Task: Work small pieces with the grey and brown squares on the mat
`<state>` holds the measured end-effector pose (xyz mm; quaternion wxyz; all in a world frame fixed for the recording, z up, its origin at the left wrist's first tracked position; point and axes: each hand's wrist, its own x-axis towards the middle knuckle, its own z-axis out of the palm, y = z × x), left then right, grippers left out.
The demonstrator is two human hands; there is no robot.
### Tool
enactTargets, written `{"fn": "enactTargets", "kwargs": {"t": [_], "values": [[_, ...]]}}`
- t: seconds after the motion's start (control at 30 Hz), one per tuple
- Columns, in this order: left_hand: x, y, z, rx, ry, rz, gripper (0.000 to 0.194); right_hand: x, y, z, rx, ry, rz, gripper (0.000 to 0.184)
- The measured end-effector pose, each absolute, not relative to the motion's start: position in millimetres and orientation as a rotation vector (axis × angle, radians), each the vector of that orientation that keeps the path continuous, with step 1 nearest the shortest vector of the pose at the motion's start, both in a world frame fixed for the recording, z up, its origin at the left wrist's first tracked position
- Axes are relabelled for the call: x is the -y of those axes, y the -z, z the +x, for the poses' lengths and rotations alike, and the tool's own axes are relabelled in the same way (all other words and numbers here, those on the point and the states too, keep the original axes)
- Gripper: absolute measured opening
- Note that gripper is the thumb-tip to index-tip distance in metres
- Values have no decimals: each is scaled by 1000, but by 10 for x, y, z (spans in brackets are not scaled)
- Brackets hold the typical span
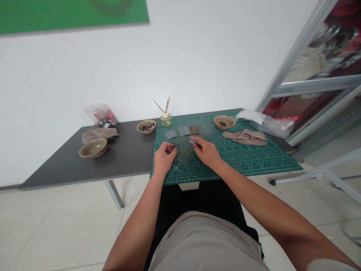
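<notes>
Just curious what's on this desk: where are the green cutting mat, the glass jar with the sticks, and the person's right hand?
Cutting mat (270, 165): head view, on a bare corner at the mat's right side.
Glass jar (166, 120): head view, on its body.
Right hand (204, 151): head view, on the back of the hand.

Your cutting mat (248, 165) is deep green with a white grid; the worktop (84, 169) is dark grey; on the mat's far side sit a grey-green square (171, 134), a blue-grey square (184, 130) and a brown square (194, 130); the scrap (192, 142) at your right fingers (199, 145) is grey; the cloth (245, 137) on the right is beige, like the left bowl (93, 147).
</notes>
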<state>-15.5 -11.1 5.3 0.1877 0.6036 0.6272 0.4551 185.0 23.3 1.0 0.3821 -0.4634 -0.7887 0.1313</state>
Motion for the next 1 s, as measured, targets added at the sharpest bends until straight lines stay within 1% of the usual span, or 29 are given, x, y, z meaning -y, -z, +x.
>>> {"fn": "enactTargets", "kwargs": {"t": [0.13,0.27,0.33,0.47,0.57,0.87,1.0], "values": [[136,-124,-88,-1693,-1144,1804,4,-220,-105,1735,2034,-369,-1112,33],[72,-97,-20,-1559,-1159,1746,3,-214,-75,1637,2090,-378,-1032,37],[34,-55,-18,-1508,-1190,1695,7,-222,-17,1611,2124,-374,-1013,39],[16,5,-52,-1512,-1208,1636,15,-253,93,1599,2128,-386,-1015,33],[28,14,-65,-1516,-1204,1653,13,-267,135,1600,2131,-371,-997,29],[32,16,-67,-1519,-1192,1599,14,-231,147,1595,2174,-326,-995,30],[24,43,-54,-1542,-1189,1659,11,-209,124,1579,2226,-277,-1036,27]]}}
